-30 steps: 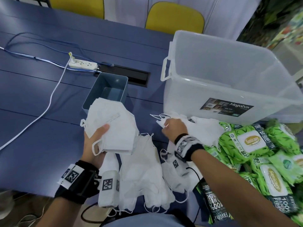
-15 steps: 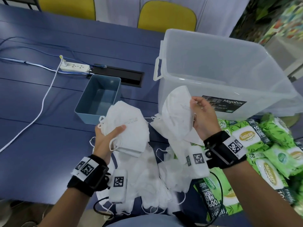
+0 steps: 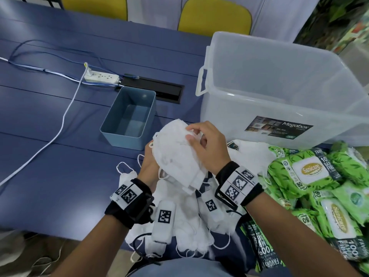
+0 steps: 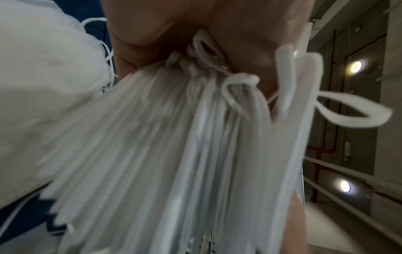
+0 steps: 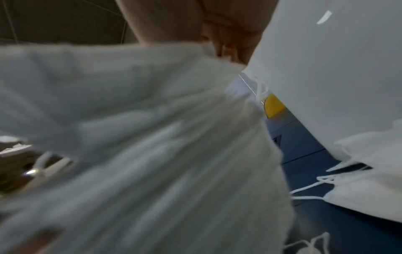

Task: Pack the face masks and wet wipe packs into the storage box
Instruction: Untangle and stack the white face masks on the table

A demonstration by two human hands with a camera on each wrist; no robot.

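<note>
White power strip (image 3: 101, 78) and a blue tray (image 3: 127, 136) lie on the table left of and beyond the hands. Left hand (image 3: 148, 166) grips a stack of face masks (image 3: 177, 156) from below; right hand (image 3: 207, 146) pinches its top edge. Loose masks (image 3: 189, 222) lie beneath both wrists. Beyond the right hand stands the clear storage box (image 3: 289, 108); green wet wipe packs (image 3: 311, 176) pile to its right.

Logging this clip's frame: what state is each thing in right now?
Mask stack: held between both hands.
Left hand: grips the stack.
Right hand: pinches its top.
Storage box: open, nothing inside.
Blue bin: empty.
Wet wipe packs: piled on table.
Loose masks: on table.
</note>
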